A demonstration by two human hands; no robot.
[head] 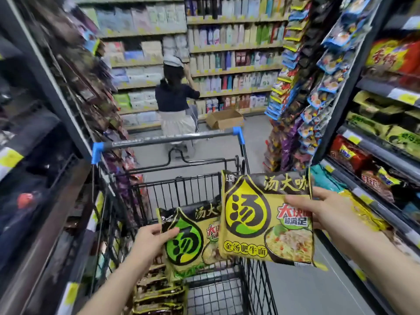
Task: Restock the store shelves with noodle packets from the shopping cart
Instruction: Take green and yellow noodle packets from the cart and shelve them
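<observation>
Slippage is your main risk, so take the shopping cart (227, 173) as your landmark and read across from its left side. Over the cart's left half, your left hand (151, 243) pinches only the top left corner of a green-marked noodle packet (188, 242), thumb on its face and fingers behind; the packet hangs low into the basket, and a glossy film held by one corner could well twist free and drop back onto the stacked packets (159, 292) below it. Those lie in a soft, uneven pile at the cart's near left, crinkled dark-and-yellow wrappers that would shift if anything landed on them. Over the cart's right rim, your right hand (325, 212) grips the right edge of a yellow-marked noodle packet (268, 219), flat, rectangular and pillow-like, held upright and overlapping the green one's right edge. Right of the cart, the shelves (372, 155) are already crowded with similar slick packs, so pushing in carelessly may dislodge neighbours. The cart's thin black wire grid could snag a crimped seam.
</observation>
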